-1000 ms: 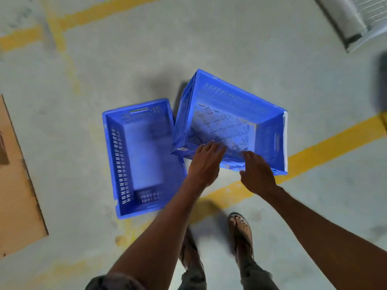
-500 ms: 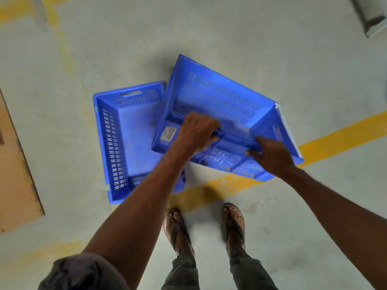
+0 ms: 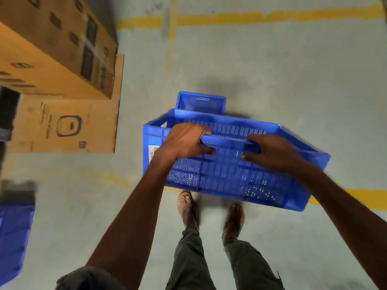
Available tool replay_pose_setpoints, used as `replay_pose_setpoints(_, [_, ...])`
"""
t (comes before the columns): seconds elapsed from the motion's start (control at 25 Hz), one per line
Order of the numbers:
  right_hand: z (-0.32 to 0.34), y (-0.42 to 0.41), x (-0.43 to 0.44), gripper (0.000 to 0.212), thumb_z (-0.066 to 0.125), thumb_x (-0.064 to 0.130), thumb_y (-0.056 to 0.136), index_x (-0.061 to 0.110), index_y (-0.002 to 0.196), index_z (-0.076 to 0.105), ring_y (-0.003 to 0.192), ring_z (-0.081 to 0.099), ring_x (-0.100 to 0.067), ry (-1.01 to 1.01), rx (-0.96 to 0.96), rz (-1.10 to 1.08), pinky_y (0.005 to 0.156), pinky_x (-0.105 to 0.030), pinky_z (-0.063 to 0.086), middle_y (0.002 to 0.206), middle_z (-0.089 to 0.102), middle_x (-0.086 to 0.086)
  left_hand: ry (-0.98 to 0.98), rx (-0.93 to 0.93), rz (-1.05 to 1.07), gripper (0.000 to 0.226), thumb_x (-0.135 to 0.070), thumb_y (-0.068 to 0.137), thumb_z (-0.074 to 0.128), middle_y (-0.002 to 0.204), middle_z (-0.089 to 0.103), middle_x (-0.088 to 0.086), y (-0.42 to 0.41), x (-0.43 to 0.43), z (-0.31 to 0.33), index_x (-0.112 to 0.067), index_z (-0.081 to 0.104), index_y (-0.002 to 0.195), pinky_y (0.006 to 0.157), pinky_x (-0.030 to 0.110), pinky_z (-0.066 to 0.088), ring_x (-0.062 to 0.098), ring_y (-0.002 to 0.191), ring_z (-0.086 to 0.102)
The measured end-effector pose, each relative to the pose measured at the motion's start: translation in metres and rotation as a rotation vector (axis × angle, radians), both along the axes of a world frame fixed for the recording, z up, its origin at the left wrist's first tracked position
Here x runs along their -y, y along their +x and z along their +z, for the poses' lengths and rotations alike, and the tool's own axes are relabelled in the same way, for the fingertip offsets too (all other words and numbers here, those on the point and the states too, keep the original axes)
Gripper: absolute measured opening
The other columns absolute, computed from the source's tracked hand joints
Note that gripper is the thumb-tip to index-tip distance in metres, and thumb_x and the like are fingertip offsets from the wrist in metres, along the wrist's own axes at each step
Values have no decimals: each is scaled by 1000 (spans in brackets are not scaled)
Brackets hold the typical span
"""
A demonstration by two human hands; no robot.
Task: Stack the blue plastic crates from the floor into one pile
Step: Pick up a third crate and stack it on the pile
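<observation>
Over concrete floor (image 3: pixel 272 70), crate (image 3: pixel 226 176) crosswise.

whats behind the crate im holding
Beyond the held crate, gripped by the left hand and right hand, the far end of another blue crate shows on the floor. The rest of it is covered.

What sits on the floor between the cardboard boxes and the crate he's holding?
Nothing: the head view shows bare grey floor between the cardboard boxes and the held crate.
</observation>
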State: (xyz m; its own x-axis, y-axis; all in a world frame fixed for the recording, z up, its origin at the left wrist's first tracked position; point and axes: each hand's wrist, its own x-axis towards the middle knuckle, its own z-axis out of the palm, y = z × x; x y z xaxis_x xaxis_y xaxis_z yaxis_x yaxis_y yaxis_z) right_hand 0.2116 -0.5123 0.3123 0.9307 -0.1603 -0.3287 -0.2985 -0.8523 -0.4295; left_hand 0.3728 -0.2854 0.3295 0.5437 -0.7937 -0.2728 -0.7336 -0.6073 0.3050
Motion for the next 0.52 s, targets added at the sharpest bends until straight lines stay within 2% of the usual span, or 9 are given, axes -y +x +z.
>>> replay_pose_setpoints(0.08, [37,18,-33,60,75,64,66,29,112,58,102,66,-26,-26,-168,215,74,-34,47,107,70,4,-23,20,170,46,-78,64,64,57,53,-15,-20,-69,34,-35,50,75,56,28,31,17,72,66])
replay_pose_setpoints(0.12, [51,29,-53,60,75,64,65,29,110,57,104,65,-26,-88,-196,324,75,-36,49,108,69,4,-28,60,247,46,-78,64,63,54,52,-16,-29,-103,47,-35,51,75,55,28,31,16,70,66])
replay_pose_setpoints(0.2, [73,50,-106,42,73,52,72,27,103,59,103,65,-26,-122,-117,481,78,-39,49,105,70,1,-20,92,386,48,-78,66,64,56,56,-12,-49,-173,66,-32,56,79,54,28,34,17,69,66])
replay_pose_setpoints(0.32, [88,66,-214,27,73,34,78,24,102,64,91,66,-28,-76,82,603,72,-35,43,93,71,-1,40,62,576,55,-81,67,63,56,52,-8,-77,-286,86,-29,48,77,54,30,35,20,69,64])
replay_pose_setpoints(0.44, [93,77,-331,19,67,21,75,22,93,62,79,66,-30,-212,212,830,61,-37,47,83,69,-3,7,-250,783,64,-96,60,50,66,61,-17,-102,-389,96,-35,55,81,63,30,45,7,71,61])
replay_pose_setpoints(0.52, [102,84,-417,23,69,15,64,20,85,61,70,66,-31,-262,274,960,55,-36,47,75,67,-3,-69,-408,860,60,-96,63,48,75,63,-20,-115,-451,96,-41,59,83,75,32,50,8,79,62])
